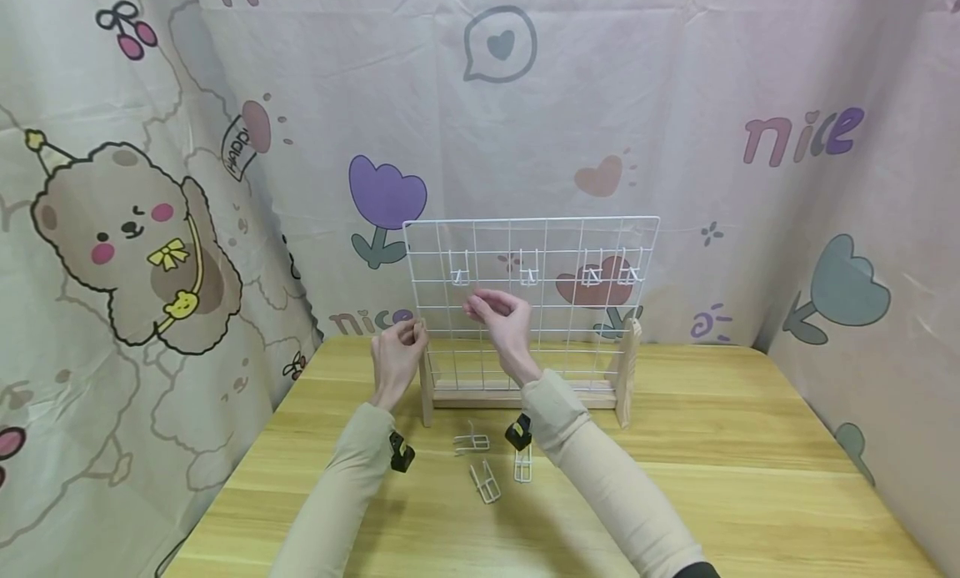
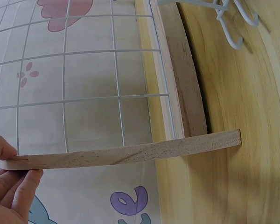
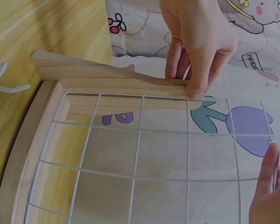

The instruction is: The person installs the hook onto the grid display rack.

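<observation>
Four white wire hooks [image 1: 592,275] hung, three lay near; left hand [image 1: 397,361] pinched pale wooden post [image 2: 126,153], right hand [image 1: 507,321] (half-open) seemed empty.

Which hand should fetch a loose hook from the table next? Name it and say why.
Right, probably: the right hand appears empty and free to take a loose hook, while the left hand pinches the wooden upright.

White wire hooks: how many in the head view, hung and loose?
7. Four hooks hang across the upper grid: left, middle, two at right. Three loose hooks lie on the table: rear left, front middle, and right, partly covered. More may be hidden.
</observation>
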Available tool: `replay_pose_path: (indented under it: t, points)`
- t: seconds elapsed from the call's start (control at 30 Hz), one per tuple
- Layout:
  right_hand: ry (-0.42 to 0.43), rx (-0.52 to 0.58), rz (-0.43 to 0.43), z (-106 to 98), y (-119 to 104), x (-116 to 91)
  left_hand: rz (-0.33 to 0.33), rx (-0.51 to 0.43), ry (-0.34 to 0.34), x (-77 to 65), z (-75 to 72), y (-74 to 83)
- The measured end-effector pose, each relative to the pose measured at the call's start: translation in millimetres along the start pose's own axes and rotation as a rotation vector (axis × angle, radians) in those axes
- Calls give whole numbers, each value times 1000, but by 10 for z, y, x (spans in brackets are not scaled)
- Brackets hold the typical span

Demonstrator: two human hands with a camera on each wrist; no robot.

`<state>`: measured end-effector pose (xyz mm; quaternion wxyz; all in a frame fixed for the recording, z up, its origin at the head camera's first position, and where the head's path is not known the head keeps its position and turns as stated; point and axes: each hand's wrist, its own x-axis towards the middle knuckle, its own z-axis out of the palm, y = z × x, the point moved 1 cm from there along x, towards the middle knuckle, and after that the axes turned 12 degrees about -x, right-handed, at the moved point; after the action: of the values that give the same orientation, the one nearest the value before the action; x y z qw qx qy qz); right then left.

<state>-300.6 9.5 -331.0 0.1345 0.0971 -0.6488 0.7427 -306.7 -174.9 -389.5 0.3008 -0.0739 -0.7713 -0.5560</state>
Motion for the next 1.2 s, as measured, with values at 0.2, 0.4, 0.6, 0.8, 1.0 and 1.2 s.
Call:
replay_pose_path:
  t: [0.2,0.4,0.6,0.8,1.0,1.2]
  points:
    - [-27,-29,-5,-107,50,-118,-12,-12,1,-3,4,11]
    - [-100,-67,-4,-264,156,-249,-20,-10,3,-1,3,-3]
    - [-210,-180,64,-511,303,-422,-37,-18,2,1,4,-8]
    - [-312,-314,112,-823,528,-630,-30,-20,9,3,-1,-20]
    - [-428,-403,97,-1086,771,-811,-33,-8,11,7,-5,-25]
    - [-475,-503,117,-1174,911,-927,-26,-4,10,19,2,-37]
